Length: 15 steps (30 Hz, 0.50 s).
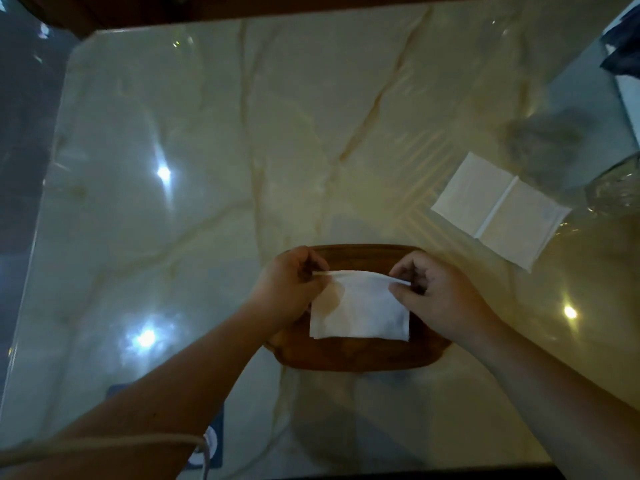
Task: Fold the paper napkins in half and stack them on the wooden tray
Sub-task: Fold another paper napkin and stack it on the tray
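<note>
A white folded napkin hangs over the dark wooden tray, which sits near the front middle of the marble table. My left hand pinches the napkin's upper left corner. My right hand pinches its upper right corner. The napkin's lower edge rests on or just above the tray; I cannot tell which. An unfolded stack of napkins lies flat on the table to the right, beyond the tray.
The glossy marble table carries bright light reflections. A clear plastic wrapper lies at the right edge beside the napkin stack. A dark blue object sits at the near edge, under my left forearm.
</note>
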{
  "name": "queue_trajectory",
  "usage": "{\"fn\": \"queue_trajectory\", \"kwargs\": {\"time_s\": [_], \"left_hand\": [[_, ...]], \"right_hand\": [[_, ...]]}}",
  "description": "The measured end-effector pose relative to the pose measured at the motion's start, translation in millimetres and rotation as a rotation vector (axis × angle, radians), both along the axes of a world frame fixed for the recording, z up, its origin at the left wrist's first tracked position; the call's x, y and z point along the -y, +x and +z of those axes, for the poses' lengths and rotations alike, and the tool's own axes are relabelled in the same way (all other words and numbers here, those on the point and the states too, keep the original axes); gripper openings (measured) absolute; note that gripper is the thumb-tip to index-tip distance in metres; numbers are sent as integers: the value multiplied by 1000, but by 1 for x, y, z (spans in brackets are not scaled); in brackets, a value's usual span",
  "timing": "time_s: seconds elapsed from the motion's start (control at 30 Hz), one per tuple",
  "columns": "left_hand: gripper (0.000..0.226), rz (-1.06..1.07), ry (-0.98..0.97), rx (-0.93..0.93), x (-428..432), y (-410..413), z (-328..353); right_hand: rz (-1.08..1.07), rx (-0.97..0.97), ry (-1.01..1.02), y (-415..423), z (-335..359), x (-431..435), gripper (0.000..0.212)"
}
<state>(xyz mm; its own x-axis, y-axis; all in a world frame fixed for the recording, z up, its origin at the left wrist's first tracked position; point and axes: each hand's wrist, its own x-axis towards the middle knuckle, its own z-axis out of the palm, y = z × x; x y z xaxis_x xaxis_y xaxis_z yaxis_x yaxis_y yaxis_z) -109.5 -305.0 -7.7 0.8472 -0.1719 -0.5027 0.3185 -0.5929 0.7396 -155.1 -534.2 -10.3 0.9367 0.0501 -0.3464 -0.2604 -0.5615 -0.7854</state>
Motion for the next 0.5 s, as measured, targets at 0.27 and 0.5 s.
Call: {"fn": "queue_trajectory", "kwargs": {"time_s": [0.27, 0.5], "left_hand": [[11, -260, 283, 300, -7, 11, -1], [7, -365, 296, 400, 35, 57, 4]], "right_hand": [[80, 115, -239, 6, -4, 9, 22], [-266, 131, -311, 11, -9, 71, 21]]}}
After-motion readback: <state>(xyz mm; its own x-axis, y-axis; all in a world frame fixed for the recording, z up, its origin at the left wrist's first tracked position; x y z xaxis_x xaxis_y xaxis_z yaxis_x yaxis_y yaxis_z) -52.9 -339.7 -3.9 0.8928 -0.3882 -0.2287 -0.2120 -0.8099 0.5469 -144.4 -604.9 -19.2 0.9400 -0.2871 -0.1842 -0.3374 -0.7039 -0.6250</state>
